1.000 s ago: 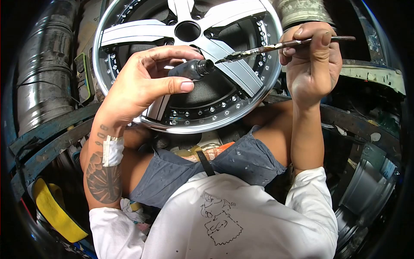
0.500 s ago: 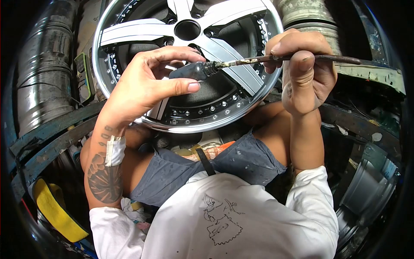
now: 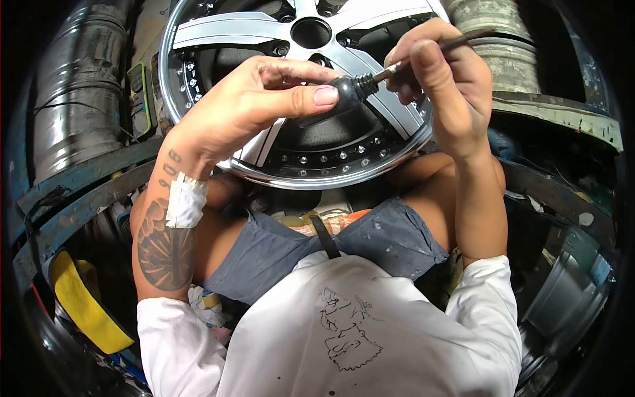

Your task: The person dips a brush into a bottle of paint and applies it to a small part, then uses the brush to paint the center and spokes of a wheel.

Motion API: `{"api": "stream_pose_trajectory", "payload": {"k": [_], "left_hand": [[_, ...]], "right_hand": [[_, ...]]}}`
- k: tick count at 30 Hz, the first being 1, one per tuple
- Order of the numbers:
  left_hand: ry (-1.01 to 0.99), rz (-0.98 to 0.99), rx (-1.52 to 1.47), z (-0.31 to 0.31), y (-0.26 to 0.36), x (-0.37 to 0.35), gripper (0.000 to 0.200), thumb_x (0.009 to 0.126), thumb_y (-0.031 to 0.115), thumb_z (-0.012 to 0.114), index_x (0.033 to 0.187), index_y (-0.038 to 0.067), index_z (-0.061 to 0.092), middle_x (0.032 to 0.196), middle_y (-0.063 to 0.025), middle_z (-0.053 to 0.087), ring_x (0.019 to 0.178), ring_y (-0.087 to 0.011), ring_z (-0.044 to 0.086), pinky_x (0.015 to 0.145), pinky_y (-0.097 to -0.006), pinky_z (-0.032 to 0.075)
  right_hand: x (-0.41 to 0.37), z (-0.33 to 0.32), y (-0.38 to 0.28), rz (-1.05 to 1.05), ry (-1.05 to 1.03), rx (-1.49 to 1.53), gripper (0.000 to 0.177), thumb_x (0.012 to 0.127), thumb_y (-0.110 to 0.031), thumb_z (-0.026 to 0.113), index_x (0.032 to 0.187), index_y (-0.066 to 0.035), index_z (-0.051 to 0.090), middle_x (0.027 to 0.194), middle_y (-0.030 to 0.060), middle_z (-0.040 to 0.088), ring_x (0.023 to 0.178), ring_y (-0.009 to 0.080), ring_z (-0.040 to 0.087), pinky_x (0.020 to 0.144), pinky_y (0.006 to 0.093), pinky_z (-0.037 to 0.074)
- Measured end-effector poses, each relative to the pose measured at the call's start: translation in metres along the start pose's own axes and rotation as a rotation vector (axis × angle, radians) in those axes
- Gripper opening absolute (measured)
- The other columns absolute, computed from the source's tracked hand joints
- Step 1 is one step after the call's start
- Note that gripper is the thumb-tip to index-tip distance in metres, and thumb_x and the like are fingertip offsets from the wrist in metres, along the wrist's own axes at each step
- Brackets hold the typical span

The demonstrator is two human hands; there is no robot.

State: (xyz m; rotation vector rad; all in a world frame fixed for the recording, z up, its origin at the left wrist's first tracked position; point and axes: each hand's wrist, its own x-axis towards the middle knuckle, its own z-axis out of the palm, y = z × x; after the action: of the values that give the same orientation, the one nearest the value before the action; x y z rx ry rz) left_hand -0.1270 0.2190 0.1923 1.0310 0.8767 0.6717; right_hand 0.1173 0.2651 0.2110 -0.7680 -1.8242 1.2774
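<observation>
left hand (image 3: 245, 109) pinches small dark bottle (image 3: 345, 90), threaded neck uncapped, contents hidden. right hand (image 3: 443, 86) pinches thin brush (image 3: 395, 67), tip inside neck. silver wheel (image 3: 218, 33) beyond.

No legible text, brand or number anywhere. Black line drawing (image 3: 347, 331) on white shirt (image 3: 410, 311), without lettering. Tattoo marks (image 3: 173, 157) on left forearm unreadable. Nothing readable on small bottle (image 3: 348, 89).

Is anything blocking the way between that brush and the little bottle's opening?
Nothing visible: the brush in the right hand has its tip inside the neck of the dark bottle held by the left hand.
</observation>
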Motion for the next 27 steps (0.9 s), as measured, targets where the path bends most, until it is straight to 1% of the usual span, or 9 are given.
{"api": "stream_pose_trajectory", "payload": {"k": [4, 5, 7, 10, 12, 17, 23, 26, 27], "left_hand": [[0.058, 0.022, 0.042, -0.001, 0.001, 0.001, 0.05, 0.084, 0.028, 0.076, 0.121, -0.004, 0.064, 0.109, -0.0088, 0.069, 0.105, -0.0156, 0.061, 0.101, -0.03, 0.041], [0.085, 0.027, 0.069, -0.001, 0.001, 0.002, 0.051, 0.083, 0.028, 0.077, 0.12, -0.004, 0.064, 0.107, -0.0081, 0.069, 0.103, -0.0151, 0.062, 0.099, -0.0293, 0.043], [0.115, 0.035, 0.076, -0.001, 0.003, 0.002, 0.051, 0.082, 0.028, 0.078, 0.119, -0.004, 0.065, 0.106, -0.0075, 0.069, 0.102, -0.0144, 0.062, 0.097, -0.0287, 0.044], [0.16, 0.056, 0.142, -0.001, 0.005, 0.001, 0.05, 0.082, 0.029, 0.079, 0.118, -0.003, 0.065, 0.106, -0.0065, 0.069, 0.099, -0.0128, 0.062, 0.094, -0.0271, 0.046], [0.166, 0.048, 0.145, -0.001, 0.005, 0.001, 0.049, 0.083, 0.03, 0.078, 0.118, -0.003, 0.066, 0.105, -0.0055, 0.069, 0.097, -0.0115, 0.062, 0.093, -0.0258, 0.046], [0.175, -0.025, 0.104, -0.003, 0.0, 0.003, 0.045, 0.088, 0.031, 0.074, 0.116, -0.003, 0.066, 0.102, -0.003, 0.068, 0.096, -0.0086, 0.061, 0.09, -0.0233, 0.046], [0.101, -0.064, -0.033, -0.007, 0.002, 0.001, 0.042, 0.091, 0.028, 0.071, 0.119, -0.003, 0.064, 0.106, -0.0034, 0.068, 0.098, -0.0084, 0.06, 0.09, -0.0235, 0.046], [0.116, -0.009, -0.179, -0.011, 0.002, -0.001, 0.044, 0.091, 0.026, 0.07, 0.123, -0.003, 0.062, 0.11, -0.0044, 0.067, 0.101, -0.009, 0.059, 0.091, -0.0233, 0.045], [0.109, 0.014, -0.2, -0.01, 0.006, -0.003, 0.045, 0.091, 0.025, 0.07, 0.125, -0.004, 0.06, 0.112, -0.0057, 0.066, 0.103, -0.0098, 0.059, 0.092, -0.024, 0.044]], "right_hand": [[0.01, 0.007, 0.0, 0.241, 0.072, 0.033, 0.034, 0.1, -0.035, 0.057, 0.088, -0.004, 0.059, 0.071, 0.0051, 0.06, 0.056, 0.0083, 0.053, 0.051, 0.0201, 0.041], [0.012, 0.018, -0.003, 0.325, 0.189, 0.138, 0.034, 0.099, -0.036, 0.058, 0.084, -0.006, 0.059, 0.065, 0.0029, 0.058, 0.052, 0.0076, 0.051, 0.049, 0.0206, 0.04], [0.016, 0.015, -0.005, 0.46, 0.2, 0.304, 0.03, 0.095, -0.034, 0.063, 0.093, -0.005, 0.062, 0.08, 0.0098, 0.062, 0.065, 0.0217, 0.058, 0.061, 0.0331, 0.049], [0.016, 0.015, -0.007, 0.499, 0.241, 0.332, 0.03, 0.095, -0.037, 0.063, 0.095, -0.007, 0.063, 0.082, 0.0083, 0.063, 0.069, 0.0199, 0.059, 0.064, 0.0311, 0.048], [0.016, 0.012, 0.004, 0.441, 0.258, 0.24, 0.034, 0.1, -0.034, 0.057, 0.082, -0.006, 0.059, 0.066, 0.0028, 0.059, 0.052, 0.0069, 0.05, 0.048, 0.0205, 0.039], [0.014, 0.009, 0.001, 0.341, 0.063, 0.016, 0.035, 0.101, -0.035, 0.054, 0.091, -0.003, 0.063, 0.069, 0.0027, 0.061, 0.056, 0.0054, 0.05, 0.053, 0.0184, 0.039], [0.011, -0.003, 0.003, -0.01, -0.06, -0.044, 0.03, 0.102, -0.026, 0.052, 0.104, 0.002, 0.062, 0.088, 0.0101, 0.066, 0.067, 0.0094, 0.058, 0.059, 0.0192, 0.042], [0.013, -0.001, 0.004, -0.044, -0.087, 0.12, 0.028, 0.102, -0.022, 0.051, 0.109, 0.005, 0.06, 0.097, 0.015, 0.068, 0.071, 0.0125, 0.06, 0.063, 0.0204, 0.044], [0.014, 0.001, 0.003, -0.002, -0.053, 0.202, 0.024, 0.099, -0.02, 0.058, 0.106, 0.002, 0.065, 0.088, 0.0054, 0.065, 0.07, 0.0084, 0.061, 0.062, 0.0197, 0.044]]}}
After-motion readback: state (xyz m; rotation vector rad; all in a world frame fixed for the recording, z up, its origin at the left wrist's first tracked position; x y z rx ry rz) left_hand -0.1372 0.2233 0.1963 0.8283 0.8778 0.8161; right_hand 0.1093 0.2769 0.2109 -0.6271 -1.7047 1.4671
